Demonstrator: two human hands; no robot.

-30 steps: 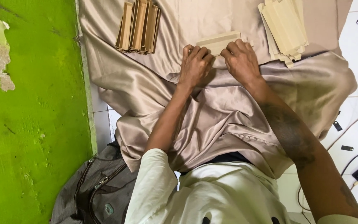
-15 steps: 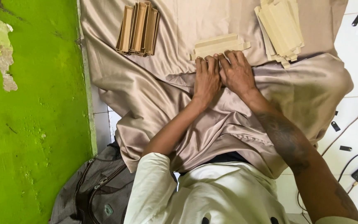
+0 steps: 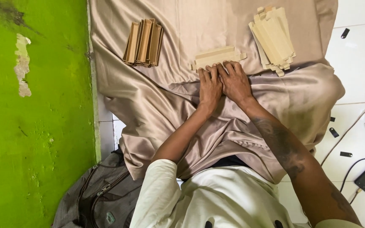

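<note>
We have both hands flat on the shiny beige satin cloth (image 3: 157,105) spread over our lap and the floor, our left hand (image 3: 210,86) and right hand (image 3: 234,82) side by side and touching. Neither grip is closed on anything: the fingers lie stretched out, with the fingertips pressing the near edge of the small pale flat cardboard piece (image 3: 217,57).

That piece sits just beyond our fingertips. To our judgement the slippery cloth is the risk here: a push could slide the piece away or bunch the cloth into folds beneath it, spoiling the alignment.

Left of the pale piece, well apart, stands a bundle of brown folded cardboard strips (image 3: 143,42). Right of it, near, lies a fanned stack of pale cardboard blanks (image 3: 273,38); a careless sweep of the right hand could scatter it. Farther right, on the white tiled floor (image 3: 355,55), lie small black clips (image 3: 345,33) and a black cable (image 3: 351,171)
</note>
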